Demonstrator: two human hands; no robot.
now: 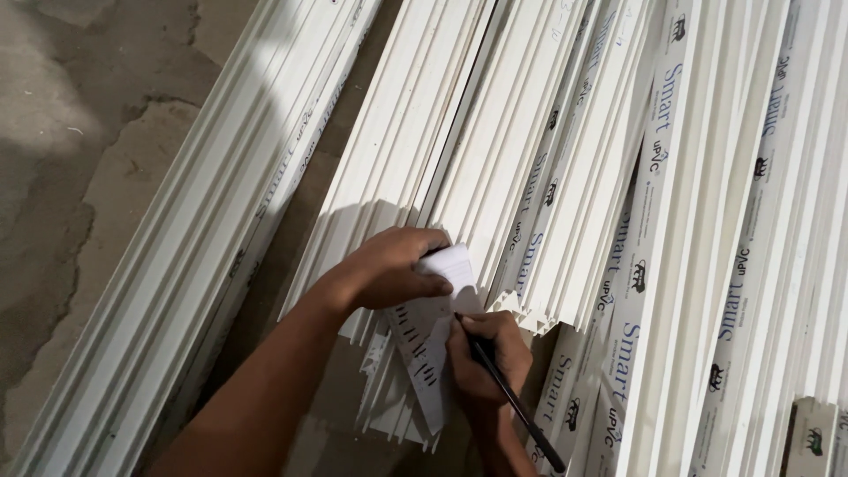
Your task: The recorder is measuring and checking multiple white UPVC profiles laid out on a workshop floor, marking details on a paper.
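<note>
- While it presses flat on the paper slip (435,329), the left hand (393,269) lies atop the white profiles (495,150).
- Just below that slip's top, the right hand (486,353) is clamped on a black pen (512,402).

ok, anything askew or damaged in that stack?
Nothing stands out. The white profiles lie roughly parallel, ends uneven but unbroken. The left hand pins a paper slip on them; the right hand writes with a black pen.

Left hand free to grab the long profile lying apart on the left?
Probably not: the left hand is pinning the paper slip while the right hand writes with a pen. The path to the profile looks unobstructed.
</note>
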